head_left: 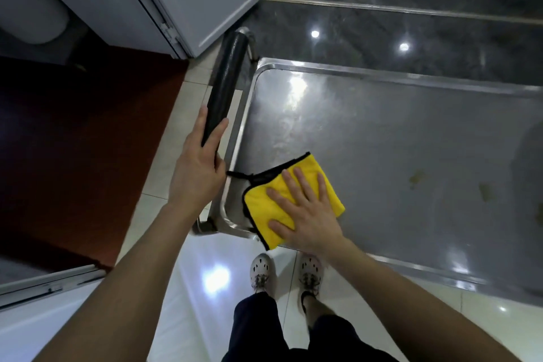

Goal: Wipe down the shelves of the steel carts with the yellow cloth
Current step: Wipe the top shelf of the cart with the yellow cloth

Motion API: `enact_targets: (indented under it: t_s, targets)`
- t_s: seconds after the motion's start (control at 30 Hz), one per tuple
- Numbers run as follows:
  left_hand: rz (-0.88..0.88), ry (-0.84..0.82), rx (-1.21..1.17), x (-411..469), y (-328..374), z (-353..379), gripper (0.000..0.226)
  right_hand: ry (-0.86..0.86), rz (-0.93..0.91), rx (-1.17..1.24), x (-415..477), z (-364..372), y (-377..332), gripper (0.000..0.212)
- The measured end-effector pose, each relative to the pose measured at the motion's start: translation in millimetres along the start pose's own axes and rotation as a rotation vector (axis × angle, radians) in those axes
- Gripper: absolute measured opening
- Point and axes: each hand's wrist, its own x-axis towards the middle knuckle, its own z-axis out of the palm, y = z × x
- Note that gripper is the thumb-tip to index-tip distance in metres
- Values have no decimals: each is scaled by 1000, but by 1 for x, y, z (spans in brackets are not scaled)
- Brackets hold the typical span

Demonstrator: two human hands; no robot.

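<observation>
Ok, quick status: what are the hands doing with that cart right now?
Left hand holds black handle. Right hand presses yellow cloth flat at shelf corner. Brownish spots further right.

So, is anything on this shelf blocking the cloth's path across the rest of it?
Nothing visible does. The right hand presses the yellow cloth flat at the shelf's near left corner; the steel beyond carries only a few brownish smudges. The left hand holds the handle, off the shelf.
</observation>
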Motion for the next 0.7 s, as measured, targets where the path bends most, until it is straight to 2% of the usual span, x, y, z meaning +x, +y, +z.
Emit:
enact_targets:
  t_s: [0.13, 0.3, 0.4, 0.5, 0.6, 0.7]
  targets:
    - [5, -1, 8, 0, -2, 3, 80, 20, 173, -86, 28, -27, 78, 81]
    - [-18, 10, 28, 2, -3, 7, 79, -18, 522, -54, 172, -49, 139, 86]
    - [1, 25, 32, 3, -5, 7, 77, -50, 506, -46, 262, -35, 115, 86]
    - [18, 40, 45, 3, -7, 6, 76, -54, 455, -47, 301, -19, 71, 83]
    - [19, 38, 47, 3, -9, 5, 77, -24, 473, -15, 284, -13, 44, 80]
    - [8, 24, 46, 6, -6, 3, 77, 11, 408, -9, 222, -7, 7, 77]
